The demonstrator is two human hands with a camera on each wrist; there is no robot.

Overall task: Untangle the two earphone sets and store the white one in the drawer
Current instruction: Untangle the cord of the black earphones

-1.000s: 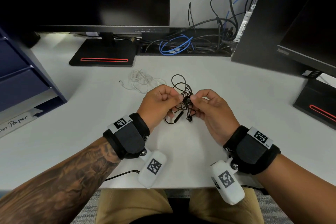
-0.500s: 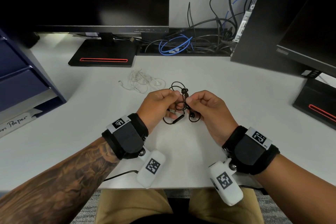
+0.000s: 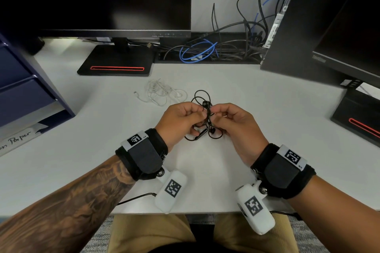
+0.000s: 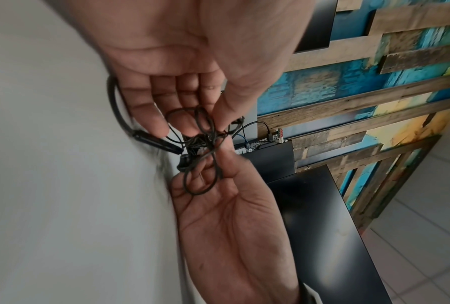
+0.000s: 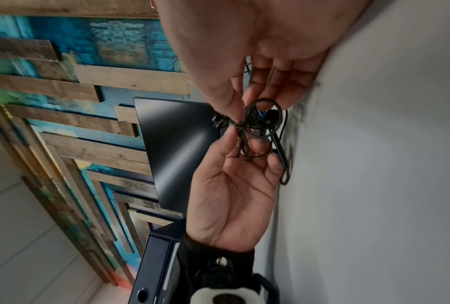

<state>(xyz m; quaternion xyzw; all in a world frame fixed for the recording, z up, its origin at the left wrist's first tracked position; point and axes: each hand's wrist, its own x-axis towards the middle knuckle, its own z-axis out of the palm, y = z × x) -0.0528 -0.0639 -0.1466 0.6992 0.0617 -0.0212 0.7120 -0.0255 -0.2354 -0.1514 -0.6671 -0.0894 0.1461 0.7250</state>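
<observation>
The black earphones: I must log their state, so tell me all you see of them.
The black earphones are a thin, rubbery-looking cord wound into tangled loops, with small dark earbuds and a slim inline remote. The left hand and right hand pinch the knot from either side. Its lower loops and remote hang low toward the white desk, apart from the white earphones.

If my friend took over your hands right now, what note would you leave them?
Left hand and right hand: both pinch the black earphones, a knotted bundle held just above the desk.
White earphones: already apart from the black set, lying loose on the desk behind the left hand.
Left to do: finish the black knot, then put the white set into the blue drawer unit at far left.
</observation>
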